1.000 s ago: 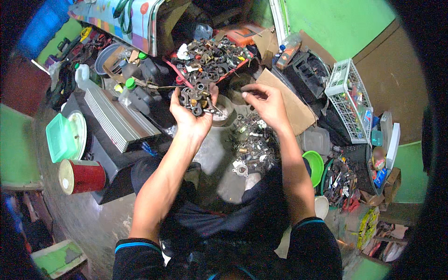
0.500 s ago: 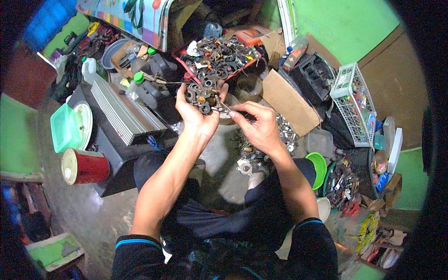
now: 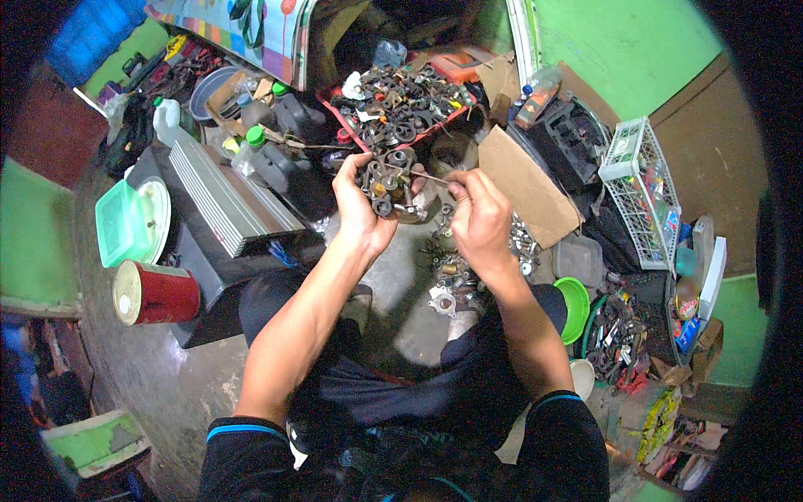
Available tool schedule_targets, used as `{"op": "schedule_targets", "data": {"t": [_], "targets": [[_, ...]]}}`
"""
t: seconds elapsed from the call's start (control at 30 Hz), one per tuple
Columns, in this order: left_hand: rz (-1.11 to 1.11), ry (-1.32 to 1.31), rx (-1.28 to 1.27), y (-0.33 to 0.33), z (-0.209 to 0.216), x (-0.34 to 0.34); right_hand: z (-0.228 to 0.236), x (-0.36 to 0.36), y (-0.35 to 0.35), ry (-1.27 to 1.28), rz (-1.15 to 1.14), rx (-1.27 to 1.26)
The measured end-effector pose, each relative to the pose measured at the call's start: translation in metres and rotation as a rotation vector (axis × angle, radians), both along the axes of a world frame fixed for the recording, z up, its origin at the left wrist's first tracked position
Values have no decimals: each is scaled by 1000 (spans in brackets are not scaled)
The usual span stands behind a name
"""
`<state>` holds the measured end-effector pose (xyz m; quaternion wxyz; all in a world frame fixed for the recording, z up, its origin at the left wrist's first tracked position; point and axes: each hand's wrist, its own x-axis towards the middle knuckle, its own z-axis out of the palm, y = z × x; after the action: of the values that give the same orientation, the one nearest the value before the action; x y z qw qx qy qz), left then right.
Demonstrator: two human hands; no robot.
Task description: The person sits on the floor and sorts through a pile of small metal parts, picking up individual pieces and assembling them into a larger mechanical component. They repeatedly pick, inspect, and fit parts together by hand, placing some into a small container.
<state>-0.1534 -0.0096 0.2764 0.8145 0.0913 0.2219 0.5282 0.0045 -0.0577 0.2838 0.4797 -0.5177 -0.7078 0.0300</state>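
Note:
My left hand [image 3: 361, 209] is cupped, palm up, around a handful of small metal parts [image 3: 390, 182], greasy rings, bolts and washers. The fingers curl up along both sides of the heap. A thin metal rod [image 3: 434, 177] is pinched between the thumb and fingers of my right hand [image 3: 483, 219], its far end over the heap. Whether that end touches the parts cannot be made out. Just beyond the left hand sits a red tray [image 3: 338, 115] piled with dark mixed hardware. On the floor under my right hand lies a scatter of loose metal parts [image 3: 452, 272].
A cardboard sheet [image 3: 530, 186] leans to the right, near a white plastic crate [image 3: 627, 159]. A green bowl [image 3: 572, 309] sits by my right knee. At left are a finned metal piece [image 3: 230, 197], a red can [image 3: 159, 293] and dark jugs [image 3: 284, 171].
My right hand has turned and drawn slightly up and right, so more of the thin rod shows. The left hand has shifted a little to the right with the parts.

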Motion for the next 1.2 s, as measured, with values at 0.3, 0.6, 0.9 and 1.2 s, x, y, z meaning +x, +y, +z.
{"op": "schedule_targets", "data": {"t": [0.3, 0.6, 0.9, 1.2], "targets": [[-125, 145, -91, -13, -5, 16, 15, 20, 4, 85, -104, 43], [-334, 193, -102, -18, -28, 27, 15, 34, 17, 826, 14, -95], [-182, 101, -168, -5, -21, 18, -34, 88, 56, 478, -182, -407], [-91, 73, -206, 8, -29, 8, -104, 106, 98, -150, -315, -678]]}}
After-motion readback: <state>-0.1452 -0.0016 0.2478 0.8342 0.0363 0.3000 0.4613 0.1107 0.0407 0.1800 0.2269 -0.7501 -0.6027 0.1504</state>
